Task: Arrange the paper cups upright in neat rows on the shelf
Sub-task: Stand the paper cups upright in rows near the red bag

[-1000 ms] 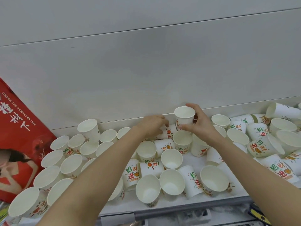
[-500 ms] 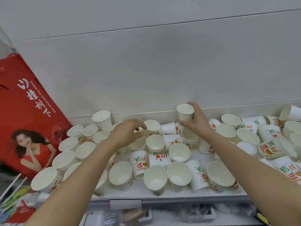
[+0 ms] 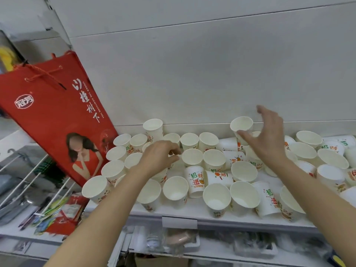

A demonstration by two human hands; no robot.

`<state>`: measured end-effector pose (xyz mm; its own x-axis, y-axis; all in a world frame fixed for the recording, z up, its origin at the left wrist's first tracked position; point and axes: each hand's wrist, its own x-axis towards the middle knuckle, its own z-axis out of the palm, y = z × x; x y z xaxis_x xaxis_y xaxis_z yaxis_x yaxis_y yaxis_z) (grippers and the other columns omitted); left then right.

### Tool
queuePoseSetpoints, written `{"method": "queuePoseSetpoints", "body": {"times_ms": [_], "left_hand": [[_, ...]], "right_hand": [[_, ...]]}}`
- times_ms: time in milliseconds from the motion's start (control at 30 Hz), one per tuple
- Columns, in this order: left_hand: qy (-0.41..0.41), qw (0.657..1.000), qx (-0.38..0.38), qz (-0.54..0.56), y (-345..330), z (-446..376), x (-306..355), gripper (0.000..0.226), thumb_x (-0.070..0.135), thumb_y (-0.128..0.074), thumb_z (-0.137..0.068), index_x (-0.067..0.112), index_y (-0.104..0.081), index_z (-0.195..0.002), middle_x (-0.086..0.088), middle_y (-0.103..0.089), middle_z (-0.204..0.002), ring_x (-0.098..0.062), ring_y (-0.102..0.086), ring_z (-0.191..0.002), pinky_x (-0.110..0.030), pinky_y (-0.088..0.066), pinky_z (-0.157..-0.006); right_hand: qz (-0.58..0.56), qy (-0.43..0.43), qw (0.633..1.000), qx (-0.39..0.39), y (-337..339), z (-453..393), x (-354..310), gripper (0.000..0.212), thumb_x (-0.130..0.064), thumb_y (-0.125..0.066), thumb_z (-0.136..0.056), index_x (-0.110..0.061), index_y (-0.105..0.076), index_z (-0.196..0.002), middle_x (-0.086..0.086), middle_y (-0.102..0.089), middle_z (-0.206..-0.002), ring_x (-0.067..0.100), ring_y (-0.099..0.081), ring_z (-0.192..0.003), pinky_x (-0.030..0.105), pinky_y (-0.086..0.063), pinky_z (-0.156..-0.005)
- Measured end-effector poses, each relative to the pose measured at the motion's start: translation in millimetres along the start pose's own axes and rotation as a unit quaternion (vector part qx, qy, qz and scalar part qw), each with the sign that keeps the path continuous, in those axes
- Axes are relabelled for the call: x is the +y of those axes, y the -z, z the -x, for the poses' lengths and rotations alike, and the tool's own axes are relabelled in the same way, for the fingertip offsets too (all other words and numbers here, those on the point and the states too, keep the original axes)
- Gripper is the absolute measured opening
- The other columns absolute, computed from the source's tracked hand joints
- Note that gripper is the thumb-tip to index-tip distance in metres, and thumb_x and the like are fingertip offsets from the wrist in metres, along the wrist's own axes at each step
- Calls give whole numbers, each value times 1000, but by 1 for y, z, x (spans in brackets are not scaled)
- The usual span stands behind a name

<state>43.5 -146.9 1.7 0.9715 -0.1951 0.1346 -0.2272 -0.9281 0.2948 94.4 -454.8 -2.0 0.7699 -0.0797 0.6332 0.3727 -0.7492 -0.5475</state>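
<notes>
Many white paper cups with green and orange print crowd the white shelf [image 3: 192, 210]. Upright ones form rough rows at the left [image 3: 189, 140]; others lie tipped in the middle [image 3: 219, 177] and on the right. One raised cup [image 3: 241, 124] sits on top of other cups near the back wall. My right hand [image 3: 266, 139] hovers just right of it with fingers spread, thumb close to its side. My left hand [image 3: 159, 157] has curled fingers and pinches the rim of a cup mostly hidden beneath it.
A red gift bag [image 3: 54, 116] leans against the shelf's left end, touching the leftmost cups. A white back wall [image 3: 192, 83] rises directly behind the cups. Packaged goods [image 3: 57, 212] lie on a lower shelf at left, wrapped items [image 3: 173, 239] below the front edge.
My right hand has let go of the raised cup and spread its fingers. My left hand has moved left along the rows. The view has swung left, showing more of the red bag.
</notes>
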Motion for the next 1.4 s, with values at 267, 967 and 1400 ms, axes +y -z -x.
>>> {"method": "queuePoseSetpoints", "body": {"times_ms": [267,967,1400], "left_hand": [[72,989,-97,-84,-18,-20,36,55,64,-69,-73,23,-60,-109,7,-69,-102,-17,-63,-99,-33,-49,-76],[80,994,-60,37,-17,4,32,14,35,-79,-72,29,-71,-82,13,-67,-88,-10,-62,-86,-25,-41,-61],[-16,996,45,-77,-28,44,32,27,49,-55,-92,33,-72,-106,5,-69,-101,-21,-57,-100,-32,-42,-78]], "right_hand": [[29,162,921,-354,-56,30,-66,21,-29,-71,-78,-27,-71,-98,-6,-67,-95,16,-48,-101,35,-42,-88],[65,152,932,-323,-86,30,-62,10,-21,-67,-81,-25,-75,-85,2,-65,-81,19,-56,-86,32,-42,-73],[27,144,913,-381,-91,24,-63,11,-29,-70,-82,-31,-73,-92,-12,-61,-84,10,-52,-88,26,-36,-70]]}}
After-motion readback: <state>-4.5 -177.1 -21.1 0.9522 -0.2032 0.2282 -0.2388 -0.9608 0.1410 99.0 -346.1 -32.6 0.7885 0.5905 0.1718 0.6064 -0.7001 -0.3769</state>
